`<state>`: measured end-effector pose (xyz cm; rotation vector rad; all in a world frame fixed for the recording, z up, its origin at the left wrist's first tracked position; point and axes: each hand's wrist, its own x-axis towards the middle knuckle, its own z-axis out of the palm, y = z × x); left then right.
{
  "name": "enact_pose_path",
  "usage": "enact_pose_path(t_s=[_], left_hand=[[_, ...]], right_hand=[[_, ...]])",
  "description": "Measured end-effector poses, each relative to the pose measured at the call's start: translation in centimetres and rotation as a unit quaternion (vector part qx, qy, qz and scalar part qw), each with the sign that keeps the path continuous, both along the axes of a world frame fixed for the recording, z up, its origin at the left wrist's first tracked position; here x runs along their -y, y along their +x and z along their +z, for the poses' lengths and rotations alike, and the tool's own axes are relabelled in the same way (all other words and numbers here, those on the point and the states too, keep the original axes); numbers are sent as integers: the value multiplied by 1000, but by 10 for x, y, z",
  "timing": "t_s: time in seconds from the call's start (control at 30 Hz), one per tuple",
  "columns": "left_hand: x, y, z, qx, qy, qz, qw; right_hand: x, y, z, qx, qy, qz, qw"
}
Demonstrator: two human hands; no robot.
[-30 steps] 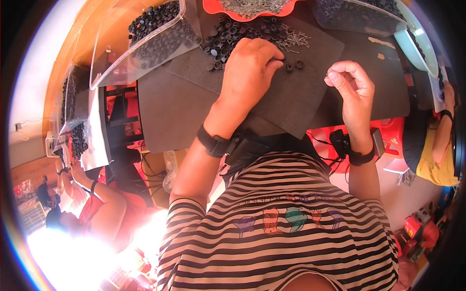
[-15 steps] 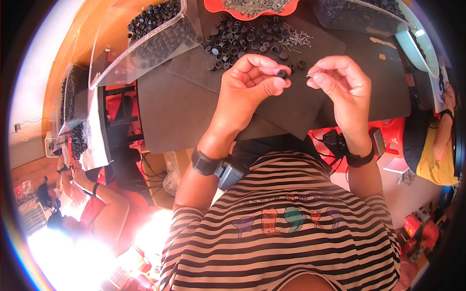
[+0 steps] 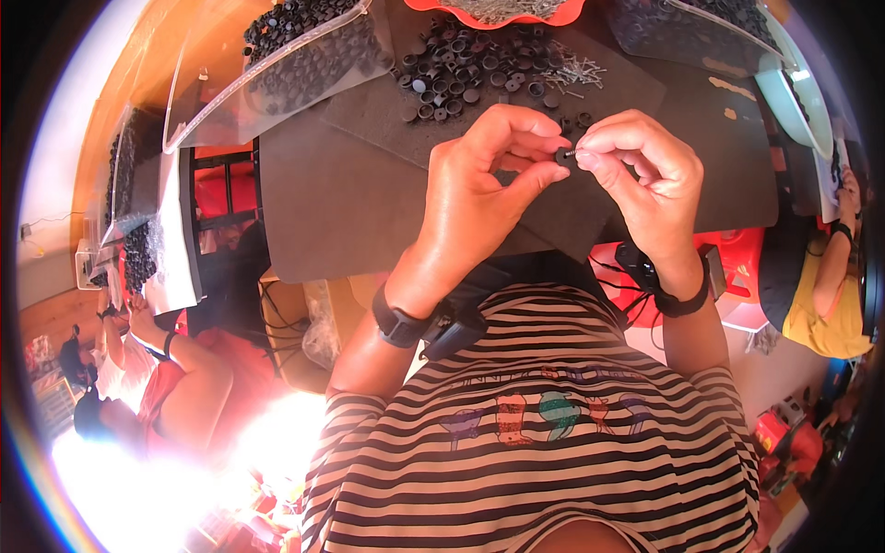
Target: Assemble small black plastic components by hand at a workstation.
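Dark mats point(image 3: 350, 203) cover the bench, heaped behind with loose black caps point(image 3: 461, 69) and metal pins point(image 3: 576, 72), seemingly plenty left. Left hand point(image 3: 479, 198) pinches one small black cap point(image 3: 562, 155); right hand point(image 3: 641, 180) pinches a pin into it.

a dark mat point(image 3: 369, 184) carries a heap of black caps point(image 3: 461, 74) and loose metal pins point(image 3: 576, 72).
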<state>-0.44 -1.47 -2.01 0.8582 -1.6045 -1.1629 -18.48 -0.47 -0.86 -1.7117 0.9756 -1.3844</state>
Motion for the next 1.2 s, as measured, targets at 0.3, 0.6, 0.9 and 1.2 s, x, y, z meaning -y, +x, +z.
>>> enact_pose_path(t_s=[0.3, 0.6, 0.9, 1.2], left_hand=[[-5, 0, 2, 40, 6, 20, 999], [-8, 1, 3, 58, 35, 9, 998], [-9, -1, 1, -3, 73, 0, 997], [-23, -2, -23, -78, 152, -2, 985]], right_hand=[[-2, 4, 8, -148, -111, -31, 982], [-8, 3, 10, -155, -67, 0, 986], [-10, 2, 6, -136, -85, -18, 987], [-23, 4, -9, -17, 56, 4, 998]])
